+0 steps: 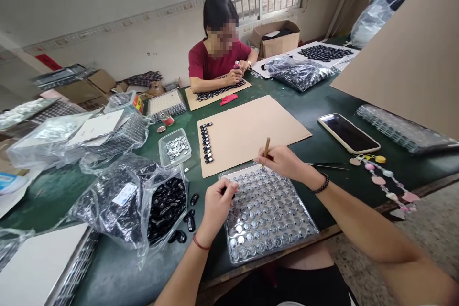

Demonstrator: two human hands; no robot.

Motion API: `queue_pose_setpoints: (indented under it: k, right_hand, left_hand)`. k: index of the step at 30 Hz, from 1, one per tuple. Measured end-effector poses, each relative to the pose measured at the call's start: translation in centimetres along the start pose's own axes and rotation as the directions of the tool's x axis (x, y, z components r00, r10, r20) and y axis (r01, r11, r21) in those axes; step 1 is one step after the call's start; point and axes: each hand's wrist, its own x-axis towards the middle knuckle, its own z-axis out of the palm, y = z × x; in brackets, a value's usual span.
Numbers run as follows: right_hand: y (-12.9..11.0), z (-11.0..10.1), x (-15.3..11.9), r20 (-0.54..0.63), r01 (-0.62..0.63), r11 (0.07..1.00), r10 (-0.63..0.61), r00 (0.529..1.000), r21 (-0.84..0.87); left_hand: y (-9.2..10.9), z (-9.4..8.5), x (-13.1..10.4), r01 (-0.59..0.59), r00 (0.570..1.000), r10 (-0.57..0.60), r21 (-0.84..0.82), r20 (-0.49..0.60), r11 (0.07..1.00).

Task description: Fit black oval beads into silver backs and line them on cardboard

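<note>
My right hand (283, 162) is closed on a thin wooden-handled tool (267, 147), its lower tip at the top edge of a clear plastic tray (272, 215) filled with rows of round silvery pieces. Over the tray's upper left corner, my left hand (220, 201) pinches a small black piece, mostly hidden by the fingers. Beyond the tray lies a brown cardboard sheet (247, 129) with a column of black pieces (206, 142) along its left edge. An open plastic bag of black pieces (167, 205) lies left of my left hand.
A tub of small metal discs (175, 148) stands left of the cardboard. A phone (348, 133) and a beaded strap (380, 179) lie at right, near a raised cardboard sheet (412, 57). Across the green table (308, 100), a person in red (218, 52) works over black pieces.
</note>
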Motion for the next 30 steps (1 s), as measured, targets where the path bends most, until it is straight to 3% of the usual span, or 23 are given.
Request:
queue_pose_setpoints:
  k: [3,5,10,15,18,24,30]
  right_hand:
    - [-1.2,1.3,-0.6,0.011,0.054,0.998,-0.054,0.998,0.037]
    - [-1.6,2.1,-1.0,0.019,0.098,0.994,-0.099,0.995,0.044]
    - [-2.2,3.3,-1.7,0.003,0.175,0.972,-0.178,0.984,0.157]
    - [-2.5,3.8,-1.9,-0.029,0.178,0.972,-0.176,0.984,0.151]
    - [-2.5,3.8,-2.0,-0.044,0.161,0.981,-0.157,0.987,0.108]
    - [-2.8,3.5,-2.2,-0.064,0.164,0.979,-0.157,0.986,0.120]
    - [-2.7,3.9,-2.3,-0.095,0.197,0.976,-0.189,0.977,0.089]
  left_hand:
    - [0.2,0.4,-0.6,-0.196,0.981,0.184,0.345,0.068,0.918]
    - [0.2,0.6,-0.9,-0.266,0.964,0.221,0.490,0.150,0.830]
    - [0.1,1.1,-1.2,-0.323,0.944,0.217,0.550,0.249,0.770]
    - [-0.3,1.2,-1.1,-0.334,0.942,0.252,0.636,0.220,0.696]
    - [-0.3,1.0,-1.0,-0.306,0.952,0.251,0.615,0.177,0.726]
    - [-0.2,0.7,-0.6,-0.213,0.974,0.173,0.340,0.144,0.916]
    - [-0.3,0.2,0.1,-0.155,0.986,0.163,0.250,-0.012,0.956]
